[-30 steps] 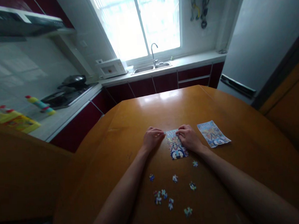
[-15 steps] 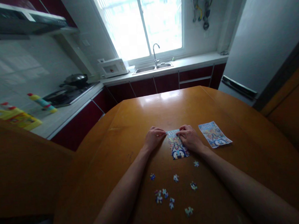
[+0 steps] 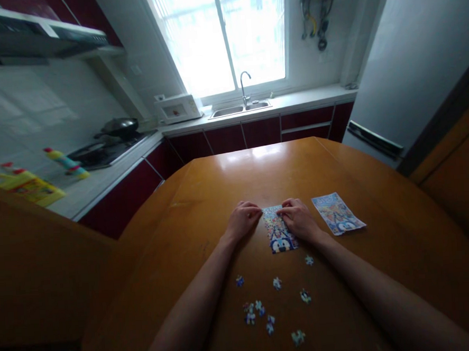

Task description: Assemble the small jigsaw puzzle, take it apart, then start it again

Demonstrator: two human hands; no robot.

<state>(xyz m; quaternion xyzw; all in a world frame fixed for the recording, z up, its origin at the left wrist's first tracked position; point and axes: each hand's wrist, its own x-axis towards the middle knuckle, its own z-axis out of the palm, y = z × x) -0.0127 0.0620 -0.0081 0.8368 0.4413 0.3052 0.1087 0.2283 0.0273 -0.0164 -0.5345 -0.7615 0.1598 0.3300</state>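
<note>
A partly covered jigsaw puzzle (image 3: 280, 236) lies flat on the wooden table, a blue and white cartoon face along its near edge. My left hand (image 3: 243, 219) is closed, its fingertips pressed together at the puzzle's upper left corner. Over the upper right side of the puzzle rests my right hand (image 3: 298, 218), fingers bent and closed on that edge. Whether a loose piece is under the fingertips is hidden. Nearer to me lie several loose puzzle pieces, among them a puzzle piece (image 3: 309, 260) by my right forearm and a greenish puzzle piece (image 3: 298, 337).
A printed picture sheet (image 3: 337, 214) with the same cartoon face lies right of my right hand on the table (image 3: 204, 193). Beyond the table are a counter with a sink (image 3: 228, 111) and a microwave (image 3: 178, 109). A fridge (image 3: 403, 70) stands at the right.
The whole view has shifted slightly, so the table sits a little lower. Both hands stay at the puzzle, with hardly any motion of their own.
</note>
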